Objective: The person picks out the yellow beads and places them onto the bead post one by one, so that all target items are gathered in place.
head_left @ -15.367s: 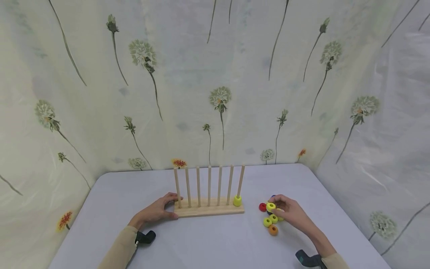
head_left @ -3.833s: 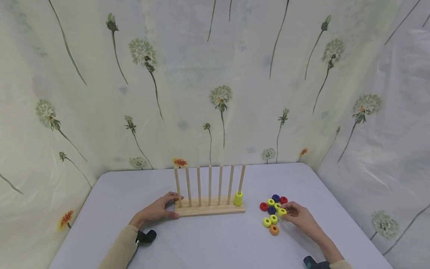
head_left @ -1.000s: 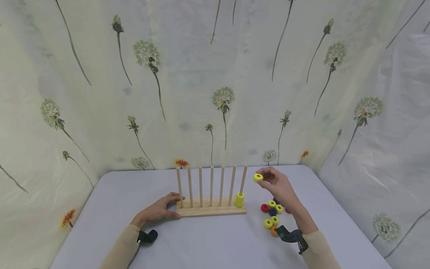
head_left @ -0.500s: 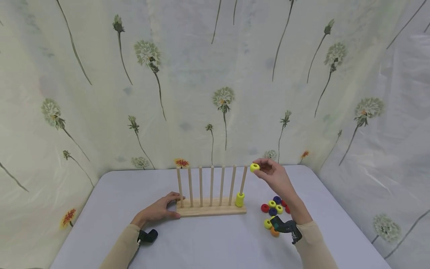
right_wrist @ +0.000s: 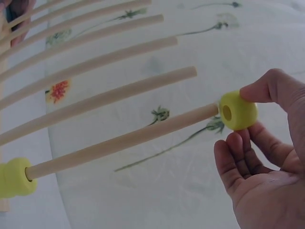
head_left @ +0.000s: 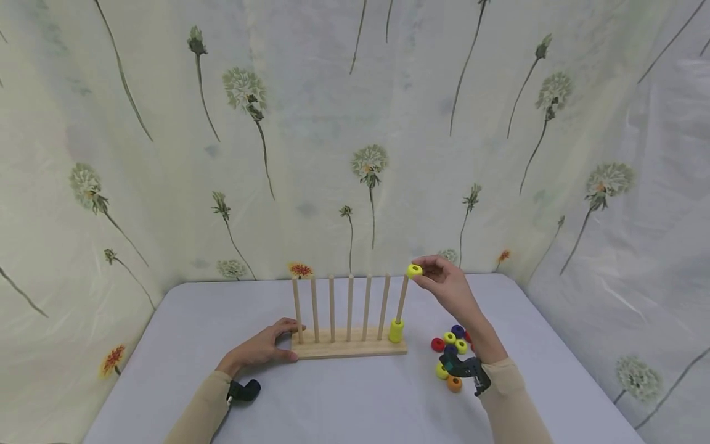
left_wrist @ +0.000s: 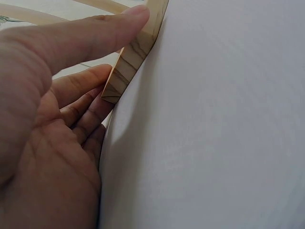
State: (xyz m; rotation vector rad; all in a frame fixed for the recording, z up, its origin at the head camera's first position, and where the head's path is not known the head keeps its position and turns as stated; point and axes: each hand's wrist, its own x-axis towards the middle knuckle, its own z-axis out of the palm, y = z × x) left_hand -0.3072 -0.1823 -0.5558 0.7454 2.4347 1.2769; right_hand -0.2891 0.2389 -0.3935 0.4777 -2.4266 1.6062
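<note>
A wooden peg rack stands on the table, with a row of upright pegs. My left hand grips its left end; in the left wrist view the thumb lies on the front edge and fingers reach behind. Yellow beads are stacked at the foot of the rightmost peg. At that peg's top, my right hand pinches another yellow bead between thumb and fingers. Its hole faces the peg tip, right against the rim; I cannot tell whether the tip has entered.
Loose beads lie right of the rack: a red bead, a blue bead, an orange bead and several yellow ones. My right forearm and wrist camera partly cover them. A flower-patterned curtain hangs behind the table.
My right hand has carried a yellow bead from the pile up and leftward to the rightmost peg's top. That peg's yellow stack is taller than in the oldest frame. My left hand stays put.
</note>
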